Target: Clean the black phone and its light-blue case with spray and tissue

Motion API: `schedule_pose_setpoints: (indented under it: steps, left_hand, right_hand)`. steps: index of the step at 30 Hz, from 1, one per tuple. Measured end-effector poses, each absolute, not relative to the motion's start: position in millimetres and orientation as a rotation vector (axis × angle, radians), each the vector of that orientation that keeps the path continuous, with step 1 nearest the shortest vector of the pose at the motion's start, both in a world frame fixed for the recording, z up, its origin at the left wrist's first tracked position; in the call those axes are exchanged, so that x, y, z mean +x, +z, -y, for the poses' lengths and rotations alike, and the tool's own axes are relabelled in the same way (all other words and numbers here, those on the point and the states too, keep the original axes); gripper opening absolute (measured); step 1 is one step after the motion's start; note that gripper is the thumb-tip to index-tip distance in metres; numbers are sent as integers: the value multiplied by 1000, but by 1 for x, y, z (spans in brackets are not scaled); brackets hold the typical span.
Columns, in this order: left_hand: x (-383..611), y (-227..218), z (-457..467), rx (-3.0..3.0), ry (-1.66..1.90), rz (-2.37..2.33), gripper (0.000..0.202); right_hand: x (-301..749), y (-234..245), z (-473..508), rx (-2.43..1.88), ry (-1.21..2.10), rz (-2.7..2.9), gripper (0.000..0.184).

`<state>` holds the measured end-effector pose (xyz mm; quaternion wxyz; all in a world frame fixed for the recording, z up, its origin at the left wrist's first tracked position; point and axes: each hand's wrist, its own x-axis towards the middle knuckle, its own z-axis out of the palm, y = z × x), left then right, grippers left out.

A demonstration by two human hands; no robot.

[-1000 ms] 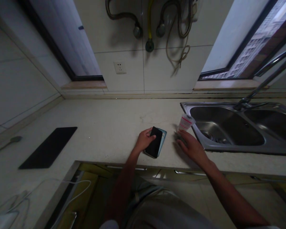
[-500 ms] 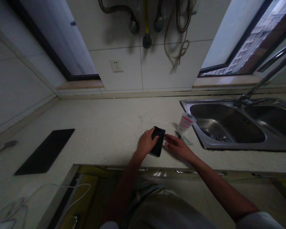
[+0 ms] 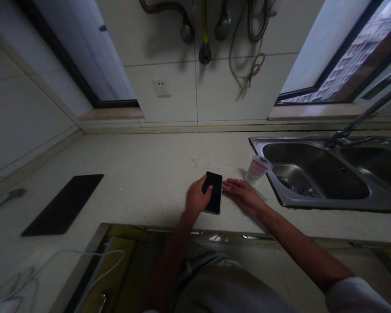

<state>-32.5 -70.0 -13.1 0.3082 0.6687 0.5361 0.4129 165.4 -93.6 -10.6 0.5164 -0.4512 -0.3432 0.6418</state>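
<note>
L hand (image 3: 196, 198) is gripping phone (image 3: 216, 193) w/ its fingers. R hand (image 3: 246, 194), fingers outstretched, is pointing at phone's R edge nr cup (image 3: 258, 168).

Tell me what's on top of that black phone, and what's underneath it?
The left hand covers part of the left side of the black phone. What lies beneath the phone is hidden; only the pale counter around it shows.
</note>
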Motion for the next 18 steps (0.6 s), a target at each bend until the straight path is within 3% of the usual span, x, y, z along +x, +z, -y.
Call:
schedule_pose_setpoints:
  steps: [6, 13, 18]
  left_hand:
    - [-32, -22, 77, 1459, 1260, -1380, 61]
    - [-32, -16, 80, 1531, 1226, -1462, 64]
    - [-27, -19, 77, 1623, 1222, -1490, 68]
  right_hand:
    - [157, 2, 74, -1090, 1660, 969, 35]
    - [133, 2, 64, -1129, 1731, 914, 49]
    - [129, -8, 61, -1021, 1720, 891, 50]
